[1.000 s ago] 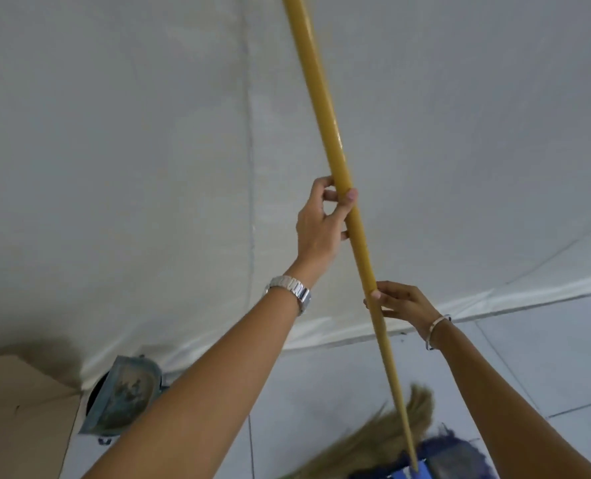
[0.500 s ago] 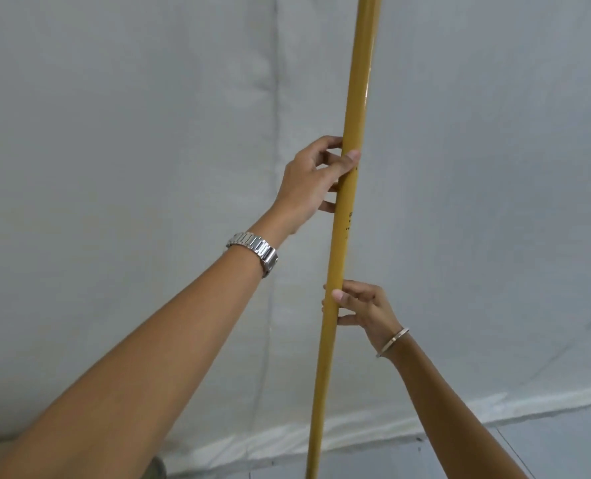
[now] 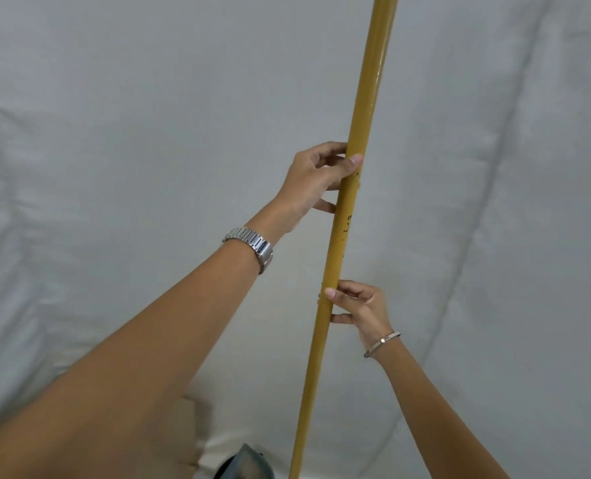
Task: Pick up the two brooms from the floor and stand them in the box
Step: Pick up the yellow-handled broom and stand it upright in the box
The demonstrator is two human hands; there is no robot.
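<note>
— Hands first: what are they doing?

— My left hand is wrapped around the long glossy yellow broom handle, thumb laid across the near face of the pole and the fingers curled round its left and far side. My right hand holds the same pole lower down, from the right, thumb on the near side, fingers hooked behind it. Both are closed on the handle.

— And where is the broom?

— Only the handle shows. It runs from the bottom edge of the view, a little right of centre, up and out through the top edge, leaning slightly to the right as it rises. The head is out of sight, so I cannot tell what the lower end rests on or in. A few small dark marks sit on the pole just below my left hand.

— What else is around?

— A pale grey-white fabric backdrop with soft creases fills the far side. On my left wrist is a silver metal link watch; on my right wrist, a thin silver bangle. Near the bottom, left of the pole, a tan cardboard flap pokes out past my left forearm, and just right of it lies the top of a dark grey-blue object, cut off by the edge, which I cannot identify.
</note>
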